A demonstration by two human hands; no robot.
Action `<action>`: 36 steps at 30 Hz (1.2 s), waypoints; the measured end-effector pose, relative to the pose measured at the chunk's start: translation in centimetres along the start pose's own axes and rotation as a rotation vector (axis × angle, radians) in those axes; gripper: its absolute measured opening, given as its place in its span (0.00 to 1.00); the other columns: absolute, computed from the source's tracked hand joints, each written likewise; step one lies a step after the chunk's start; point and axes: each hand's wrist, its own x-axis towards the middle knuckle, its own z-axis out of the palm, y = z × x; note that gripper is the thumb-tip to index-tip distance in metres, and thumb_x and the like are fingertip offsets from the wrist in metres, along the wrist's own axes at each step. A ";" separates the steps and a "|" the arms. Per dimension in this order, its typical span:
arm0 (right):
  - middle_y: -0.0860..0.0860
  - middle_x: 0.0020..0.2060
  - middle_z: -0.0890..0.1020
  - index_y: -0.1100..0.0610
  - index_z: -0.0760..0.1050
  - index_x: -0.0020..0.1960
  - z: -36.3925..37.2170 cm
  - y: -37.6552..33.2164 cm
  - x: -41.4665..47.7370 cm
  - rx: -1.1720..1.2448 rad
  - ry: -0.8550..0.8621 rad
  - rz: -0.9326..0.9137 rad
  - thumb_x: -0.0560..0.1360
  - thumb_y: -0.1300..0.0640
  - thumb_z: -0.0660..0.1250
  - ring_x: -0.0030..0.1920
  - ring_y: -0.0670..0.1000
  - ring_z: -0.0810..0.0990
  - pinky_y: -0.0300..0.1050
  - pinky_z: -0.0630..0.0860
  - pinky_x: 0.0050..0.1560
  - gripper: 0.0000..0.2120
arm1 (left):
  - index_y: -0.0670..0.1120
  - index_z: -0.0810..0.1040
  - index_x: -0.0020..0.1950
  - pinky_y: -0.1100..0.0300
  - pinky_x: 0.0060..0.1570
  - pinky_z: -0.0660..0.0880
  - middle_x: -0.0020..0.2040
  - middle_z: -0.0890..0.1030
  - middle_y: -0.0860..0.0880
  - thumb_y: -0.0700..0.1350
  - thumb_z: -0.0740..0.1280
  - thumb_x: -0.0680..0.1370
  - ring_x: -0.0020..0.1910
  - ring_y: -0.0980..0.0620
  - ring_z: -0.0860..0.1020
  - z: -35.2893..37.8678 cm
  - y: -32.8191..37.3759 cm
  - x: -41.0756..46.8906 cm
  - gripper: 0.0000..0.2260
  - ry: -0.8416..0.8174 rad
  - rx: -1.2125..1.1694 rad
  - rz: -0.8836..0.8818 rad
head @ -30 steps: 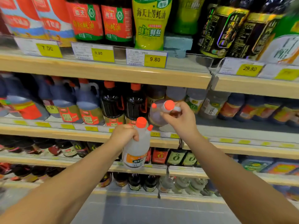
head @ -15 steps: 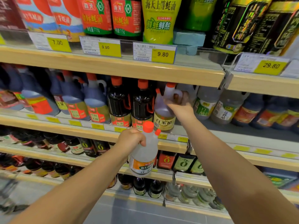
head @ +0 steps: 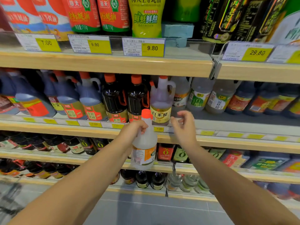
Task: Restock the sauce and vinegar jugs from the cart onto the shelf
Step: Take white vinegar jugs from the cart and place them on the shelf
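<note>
A supermarket condiment aisle is filling the view, its wood-edged shelves running from side to side. The middle shelf (head: 81, 129) is carrying a row of handled jugs. Blue-tinted ones are crowding toward 9 o'clock and two dark sauce jugs (head: 114, 98) with orange caps are standing near the centre. Just beside those, at their 3 o'clock, a rice-vinegar jug (head: 160, 101) is standing upright at the front edge with its yellow label facing out.

The person's left hand (head: 133, 132) is gripping a clear jug (head: 144, 150) by the neck, with the fingers curling round it just below the orange cap. The jug is hanging in the air in front of the shelf lip, at 6 o'clock from the rice-vinegar jug (its orange-and-white label is too blurred to read). The right hand (head: 185, 125) is hovering at the clear jug's 2 o'clock, its fingers loosely curled and parted, holding nothing and touching no jug.

At 12 o'clock the upper shelf (head: 105, 64) is displaying red and yellow-green squeeze bottles behind yellow price tags (head: 152, 48) reading 7.00, 9.90 and 9.80. Pale bottles with green labels (head: 197, 98) are lining the middle shelf toward 3 o'clock. Small dark bottles (head: 73, 145) are sitting on the shelf below, and grey floor tiles (head: 154, 210) are showing at 6 o'clock.
</note>
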 end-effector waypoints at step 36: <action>0.50 0.53 0.74 0.51 0.65 0.57 -4.3 2.8 4.5 0.048 -0.043 -0.044 0.59 0.52 0.79 0.54 0.51 0.76 0.53 0.79 0.47 0.33 | 0.47 0.75 0.65 0.61 0.63 0.65 0.64 0.76 0.50 0.40 0.63 0.76 0.65 0.52 0.72 8.1 -1.8 2.5 0.17 0.031 0.565 0.412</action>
